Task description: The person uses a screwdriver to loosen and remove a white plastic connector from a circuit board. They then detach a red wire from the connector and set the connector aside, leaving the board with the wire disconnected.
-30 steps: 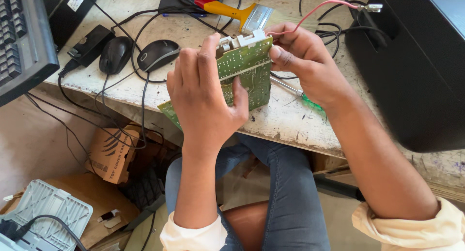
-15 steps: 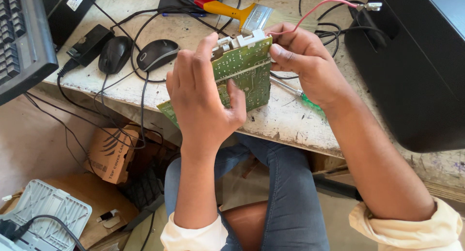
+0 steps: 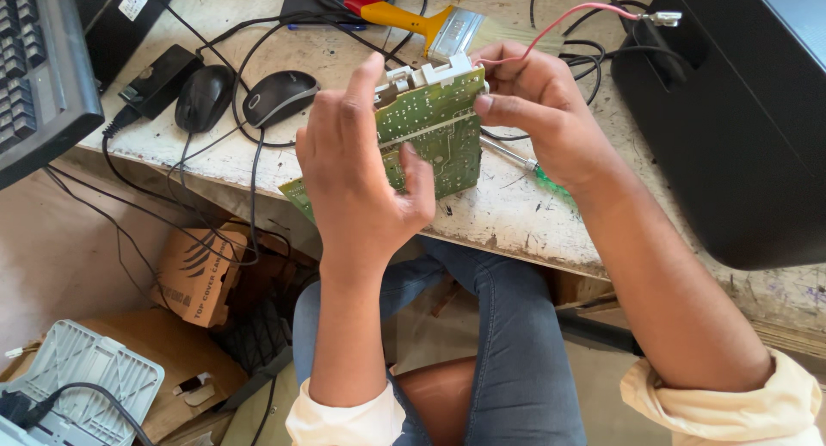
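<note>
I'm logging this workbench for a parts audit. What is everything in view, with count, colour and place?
circuit board: 1, green, held upright over the desk edge between both hands
second board: 1, green, mostly hidden behind the left hand at the desk edge
computer mice: 2, black, on the desk, left of the board
power adapter: 1, black, left of the mice
scraper: 1, yellow handle with red tip, metal blade, top of the desk
screwdriver: 1, green handle, on the desk under the right hand
red wire: 1, runs from the right hand to a metal clip
keyboard: 1, dark, far left
black case: 1, right
cardboard box: 1, brown, under the desk
grey plastic cover: 1, bottom left
left hand: grips the circuit board
right hand: pinches the board's right edge
</note>
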